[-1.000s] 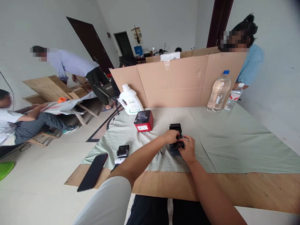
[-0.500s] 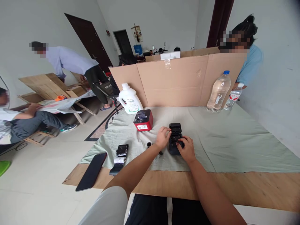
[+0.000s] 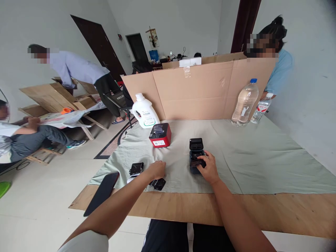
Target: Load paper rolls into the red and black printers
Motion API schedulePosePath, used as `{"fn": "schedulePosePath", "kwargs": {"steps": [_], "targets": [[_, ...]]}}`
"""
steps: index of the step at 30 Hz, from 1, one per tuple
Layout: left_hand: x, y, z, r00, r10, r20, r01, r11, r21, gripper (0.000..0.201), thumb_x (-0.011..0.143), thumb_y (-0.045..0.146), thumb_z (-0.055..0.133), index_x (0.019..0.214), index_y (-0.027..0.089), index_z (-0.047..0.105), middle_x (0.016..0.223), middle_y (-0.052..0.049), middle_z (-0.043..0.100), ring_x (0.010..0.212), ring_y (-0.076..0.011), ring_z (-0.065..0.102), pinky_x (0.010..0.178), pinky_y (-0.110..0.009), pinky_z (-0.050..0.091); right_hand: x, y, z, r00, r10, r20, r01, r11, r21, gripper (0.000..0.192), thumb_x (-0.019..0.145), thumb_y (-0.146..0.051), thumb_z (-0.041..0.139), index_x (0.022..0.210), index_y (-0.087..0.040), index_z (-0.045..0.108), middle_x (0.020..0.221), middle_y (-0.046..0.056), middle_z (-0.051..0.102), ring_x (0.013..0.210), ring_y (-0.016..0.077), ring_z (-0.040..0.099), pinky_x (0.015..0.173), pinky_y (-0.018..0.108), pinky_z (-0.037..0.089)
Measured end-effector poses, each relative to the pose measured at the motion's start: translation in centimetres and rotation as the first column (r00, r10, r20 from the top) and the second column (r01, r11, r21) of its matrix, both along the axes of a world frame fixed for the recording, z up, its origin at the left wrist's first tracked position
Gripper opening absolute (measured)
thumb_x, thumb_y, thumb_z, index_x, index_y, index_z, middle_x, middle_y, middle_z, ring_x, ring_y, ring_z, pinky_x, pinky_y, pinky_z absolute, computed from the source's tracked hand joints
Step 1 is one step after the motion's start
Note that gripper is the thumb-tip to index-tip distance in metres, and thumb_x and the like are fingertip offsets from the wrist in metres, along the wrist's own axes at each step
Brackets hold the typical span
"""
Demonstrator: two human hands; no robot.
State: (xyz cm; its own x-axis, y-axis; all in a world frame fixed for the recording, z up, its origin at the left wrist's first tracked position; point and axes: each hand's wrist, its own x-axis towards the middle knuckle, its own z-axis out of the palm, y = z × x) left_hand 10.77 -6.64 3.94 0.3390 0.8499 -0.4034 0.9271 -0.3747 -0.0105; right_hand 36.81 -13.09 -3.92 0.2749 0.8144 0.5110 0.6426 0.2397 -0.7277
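A small dark label printer (image 3: 196,169) stands on the cloth with its black lid (image 3: 196,143) raised. My right hand (image 3: 209,167) is closed on its right side, the fingertips bent over the opening and a glossy dark piece there. To the left, my left hand (image 3: 156,170) is low over the cloth with its fingers curled in; what they hold, if anything, is hidden. Just below that hand lies a shiny black piece (image 3: 159,184). A small black-and-silver item (image 3: 136,169) sits farther left, with a white roll (image 3: 130,180) partly behind my left forearm.
A red-and-black printer (image 3: 160,135) stands behind my left hand, near a white jug (image 3: 145,111). Two water bottles (image 3: 245,103) stand before the cardboard screen (image 3: 194,91). A dark phone-shaped slab (image 3: 102,193) crosses the table's left edge. Other people are around the room.
My left hand has left the printer and moved left and down to the cloth, over where a small cylinder stood. My right hand stays at the printer, where a glossy dark piece now shows.
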Motion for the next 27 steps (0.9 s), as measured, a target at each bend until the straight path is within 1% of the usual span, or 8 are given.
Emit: {"fn": "schedulePosePath", "kwargs": {"steps": [4, 8, 10, 12, 14, 16, 22, 27], "targets": [[1.5, 1.3, 1.6, 0.998, -0.053, -0.036, 0.051, 0.997, -0.060, 0.024, 0.064, 0.014, 0.067, 0.088, 0.017, 0.065, 0.103, -0.016, 0.068, 0.102, -0.0350, 0.064, 0.083, -0.041, 0.048, 0.2, -0.2, 0.4, 0.993, 0.026, -0.119, -0.027, 1.000, -0.004, 0.038, 0.091, -0.047, 0.043, 0.084, -0.021, 0.071, 0.127, 0.011, 0.055, 0.126, 0.0289, 0.044, 0.102, 0.050, 0.039], [6.6, 4.0, 1.6, 0.947, 0.034, 0.320, -0.075, 0.990, 0.116, 0.027, 0.083, 0.023, 0.054, 0.108, 0.017, 0.062, 0.115, -0.016, 0.065, 0.111, -0.0290, 0.060, 0.093, -0.040, 0.045, 0.3, 0.3, 0.1, 0.982, -0.028, -0.189, 0.025, 1.000, -0.019, 0.042, 0.091, -0.049, 0.042, 0.075, -0.020, 0.069, 0.122, 0.012, 0.058, 0.123, 0.0279, 0.047, 0.102, 0.049, 0.039], [9.5, 5.0, 0.7, 0.780, 0.103, 0.617, -0.212, 0.971, 0.106, 0.035, 0.088, 0.023, 0.046, 0.121, 0.016, 0.055, 0.123, -0.015, 0.061, 0.116, -0.0242, 0.057, 0.099, -0.037, 0.043, 0.3, 0.5, -0.3, 0.986, -0.047, -0.160, 0.042, 0.999, -0.029, 0.031, 0.083, -0.048, 0.056, 0.076, -0.020, 0.066, 0.121, 0.013, 0.058, 0.120, 0.0286, 0.049, 0.102, 0.050, 0.040], [11.8, 5.3, -0.6, 0.508, 0.180, 0.843, -0.280, 0.959, -0.036, 0.041, 0.093, 0.026, 0.038, 0.132, 0.016, 0.046, 0.132, -0.014, 0.056, 0.120, -0.0206, 0.055, 0.100, -0.036, 0.043, 0.4, 0.7, -0.7, 0.987, -0.051, -0.152, 0.049, 0.999, -0.023, 0.025, 0.077, -0.044, 0.063, 0.083, -0.020, 0.063, 0.120, 0.013, 0.058, 0.118, 0.0284, 0.051, 0.098, 0.049, 0.043], [13.2, 4.8, -2.1, 0.270, 0.224, 0.936, -0.263, 0.953, -0.152, 0.044, 0.097, 0.032, 0.029, 0.137, 0.017, 0.040, 0.138, -0.013, 0.051, 0.123, -0.0184, 0.052, 0.100, -0.034, 0.043, 0.4, 0.9, -1.1, 0.980, -0.054, -0.193, 0.050, 0.998, -0.026, 0.029, 0.076, -0.041, 0.062, 0.095, -0.020, 0.059, 0.118, 0.013, 0.059, 0.113, 0.0272, 0.053, 0.092, 0.047, 0.048], [13.6, 3.8, -3.2, 0.148, 0.198, 0.969, -0.244, 0.957, -0.158, 0.045, 0.099, 0.037, 0.021, 0.136, 0.019, 0.040, 0.138, -0.012, 0.051, 0.124, -0.0168, 0.051, 0.101, -0.033, 0.043, 0.4, 1.1, -1.3, 0.967, -0.058, -0.250, 0.049, 0.998, -0.045, 0.038, 0.076, -0.041, 0.061, 0.106, -0.019, 0.055, 0.115, 0.013, 0.060, 0.107, 0.0256, 0.057, 0.086, 0.044, 0.051], [12.4, 1.1, -5.2, 0.114, 0.133, 0.984, -0.237, 0.966, -0.103, 0.038, 0.098, 0.035, 0.023, 0.118, 0.018, 0.051, 0.115, -0.010, 0.062, 0.113, -0.0171, 0.055, 0.103, -0.036, 0.041, 0.3, 1.5, -1.8, 0.931, -0.049, -0.361, 0.040, 0.999, -0.033, 0.041, 0.085, -0.038, 0.048, 0.121, -0.018, 0.050, 0.119, 0.014, 0.061, 0.104, 0.0222, 0.061, 0.091, 0.043, 0.051], [13.0, 0.6, -7.2, 0.138, 0.202, 0.970, -0.277, 0.948, -0.158, 0.035, 0.091, 0.027, 0.039, 0.124, 0.018, 0.049, 0.130, -0.011, 0.054, 0.120, -0.0193, 0.051, 0.105, -0.038, 0.040, 0.4, 1.3, -1.5, 0.941, -0.099, -0.325, 0.072, 0.993, -0.095, 0.045, 0.090, -0.043, 0.041, 0.123, -0.018, 0.057, 0.123, 0.014, 0.063, 0.110, 0.0236, 0.061, 0.099, 0.046, 0.046]]}}
